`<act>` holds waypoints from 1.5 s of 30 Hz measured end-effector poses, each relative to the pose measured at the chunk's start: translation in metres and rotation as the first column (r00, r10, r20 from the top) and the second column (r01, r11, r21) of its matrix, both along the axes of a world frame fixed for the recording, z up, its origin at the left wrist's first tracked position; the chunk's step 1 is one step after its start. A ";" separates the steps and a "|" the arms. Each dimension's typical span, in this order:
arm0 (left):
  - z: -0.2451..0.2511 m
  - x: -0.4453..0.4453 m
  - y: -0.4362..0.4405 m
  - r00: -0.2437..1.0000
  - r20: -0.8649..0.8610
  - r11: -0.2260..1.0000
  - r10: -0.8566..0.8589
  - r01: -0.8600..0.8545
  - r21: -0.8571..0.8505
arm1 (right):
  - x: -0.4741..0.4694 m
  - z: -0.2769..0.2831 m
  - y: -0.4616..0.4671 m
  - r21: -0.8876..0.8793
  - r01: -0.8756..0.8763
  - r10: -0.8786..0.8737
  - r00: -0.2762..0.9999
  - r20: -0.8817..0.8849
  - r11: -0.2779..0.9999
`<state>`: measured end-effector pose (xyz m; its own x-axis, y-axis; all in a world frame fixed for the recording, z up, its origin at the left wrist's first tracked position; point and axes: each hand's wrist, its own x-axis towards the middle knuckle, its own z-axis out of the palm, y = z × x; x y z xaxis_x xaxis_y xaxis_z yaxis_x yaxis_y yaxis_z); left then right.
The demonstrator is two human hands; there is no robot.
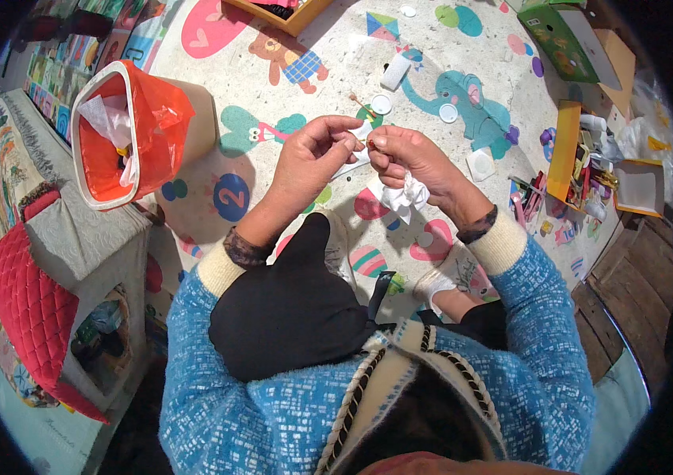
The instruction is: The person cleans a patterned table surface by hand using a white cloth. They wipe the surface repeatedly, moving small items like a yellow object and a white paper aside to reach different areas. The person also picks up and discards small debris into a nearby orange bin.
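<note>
My right hand (410, 155) grips a crumpled white tissue (406, 197) in its lower fingers. Between its thumb and forefinger is a small dark-red item (371, 143), too small to identify. Close beside it, my left hand (319, 149) has its thumb and fingertips drawn together; whether they pinch anything cannot be made out. A white sheet (361, 159) lies partly hidden beneath the hands. Just beyond them, on the printed play mat (336, 110), are a white round disc (381, 104), a second disc (448, 113), a thin brown stick (362, 102) and a white block (396, 72).
On the left stands a waste bin (208, 116) with a red liner, next to a cloth-covered seat (87, 237). A yellow box (564, 151) of small items sits right, near a green carton (559, 44). A wooden tray (297, 22) is at the far edge. A white square (480, 164) lies right.
</note>
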<state>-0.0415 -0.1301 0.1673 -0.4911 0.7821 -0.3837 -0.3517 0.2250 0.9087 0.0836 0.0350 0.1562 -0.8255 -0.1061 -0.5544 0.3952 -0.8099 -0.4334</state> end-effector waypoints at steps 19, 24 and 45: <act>-0.035 -0.016 -0.035 0.988 0.028 0.981 0.151 -0.146 -0.124 | 0.046 -0.115 0.065 0.828 -0.284 0.020 0.949 0.314 0.483; -0.045 -0.015 -0.054 0.982 0.045 0.961 0.183 -0.169 -0.217 | 0.067 -0.166 0.130 0.951 -0.298 -0.227 0.935 0.273 -0.083; -0.022 -0.018 -0.086 0.845 0.305 0.869 0.439 -0.486 0.096 | -0.079 -0.043 0.025 0.608 -0.271 0.305 0.951 0.050 0.746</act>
